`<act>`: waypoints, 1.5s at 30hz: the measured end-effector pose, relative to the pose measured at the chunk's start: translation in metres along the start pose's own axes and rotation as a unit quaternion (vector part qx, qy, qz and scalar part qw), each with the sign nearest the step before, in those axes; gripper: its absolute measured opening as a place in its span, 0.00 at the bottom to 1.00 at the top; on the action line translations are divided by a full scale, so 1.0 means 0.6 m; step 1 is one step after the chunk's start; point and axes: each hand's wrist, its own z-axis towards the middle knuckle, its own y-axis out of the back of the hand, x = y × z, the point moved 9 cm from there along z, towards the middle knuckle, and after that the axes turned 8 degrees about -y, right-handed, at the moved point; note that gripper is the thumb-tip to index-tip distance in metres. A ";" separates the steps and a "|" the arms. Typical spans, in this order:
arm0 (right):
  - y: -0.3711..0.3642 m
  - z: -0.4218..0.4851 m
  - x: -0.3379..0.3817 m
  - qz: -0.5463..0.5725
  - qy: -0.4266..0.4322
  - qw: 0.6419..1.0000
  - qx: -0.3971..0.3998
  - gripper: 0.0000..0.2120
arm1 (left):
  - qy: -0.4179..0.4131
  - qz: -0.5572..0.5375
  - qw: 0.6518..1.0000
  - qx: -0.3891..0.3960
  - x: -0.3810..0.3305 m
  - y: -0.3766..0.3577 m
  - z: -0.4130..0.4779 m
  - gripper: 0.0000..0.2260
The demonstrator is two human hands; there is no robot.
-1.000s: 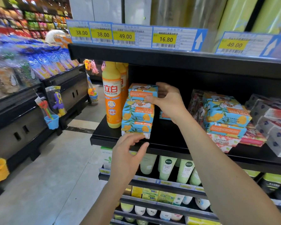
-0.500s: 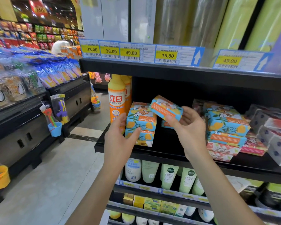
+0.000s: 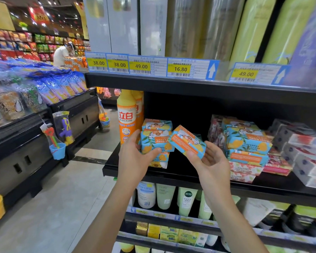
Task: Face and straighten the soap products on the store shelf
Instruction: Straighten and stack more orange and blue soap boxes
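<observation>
Restacking, seemingly: right hand (image 3: 213, 161) pinches a tilted soap box (image 3: 187, 141) (orange panel showing), left hand (image 3: 137, 157) grips the stack (image 3: 156, 143); next, level it on top.

Five yellow-and-blue price labels (image 3: 140, 66), two orange plastic detergent bottles (image 3: 126, 121), and two hands, left hand (image 3: 135, 159) and right hand (image 3: 212, 163), each gripping one blue-and-orange cardboard soap box (image 3: 187, 142).

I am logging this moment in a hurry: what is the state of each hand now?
Left hand: grips a stacked soap box.
Right hand: holds a tilted soap box.
</observation>
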 end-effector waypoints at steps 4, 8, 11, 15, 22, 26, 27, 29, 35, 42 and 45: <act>0.011 -0.005 -0.009 0.002 -0.009 1.000 -0.007 0.27 | 0.002 0.020 1.000 0.007 0.009 -0.002 0.008 0.38; 0.023 -0.011 -0.018 0.008 -0.018 1.000 -0.011 0.28 | -0.015 0.026 1.000 -0.006 0.000 0.007 0.006 0.33; 0.033 -0.016 -0.027 0.007 -0.024 1.000 -0.016 0.28 | -0.010 0.017 1.000 -0.018 0.002 0.018 0.004 0.29; 0.039 -0.020 -0.042 -0.024 -0.032 0.999 -0.013 0.27 | -0.005 -0.025 0.999 -0.042 -0.003 0.040 -0.005 0.24; 0.029 0.001 -0.059 -0.233 -0.002 0.972 -0.015 0.35 | 0.005 -0.052 0.997 -0.060 0.008 0.070 -0.042 0.30; 0.015 0.010 -0.060 -0.337 0.021 0.941 -0.004 0.38 | 0.015 -0.066 0.996 -0.057 0.016 0.070 -0.065 0.31; 0.011 0.011 -0.060 -0.355 0.026 0.934 0.002 0.38 | 0.017 -0.072 0.996 -0.057 0.016 0.069 -0.069 0.31; 0.006 0.014 -0.061 -0.382 0.025 0.924 0.010 0.38 | 0.019 -0.081 0.995 -0.055 0.016 0.066 -0.075 0.31; 0.012 0.014 -0.061 -0.392 0.030 0.919 0.004 0.36 | 0.033 -0.105 0.993 -0.044 0.016 0.053 -0.088 0.28; 0.001 -0.001 -0.029 -0.416 0.177 0.892 -0.014 0.24 | 0.043 -0.110 0.992 -0.035 0.023 0.043 -0.097 0.28; -0.023 0.005 -0.032 -0.452 0.235 0.861 -0.003 0.17 | 0.046 -0.112 0.992 -0.033 0.027 0.038 -0.099 0.31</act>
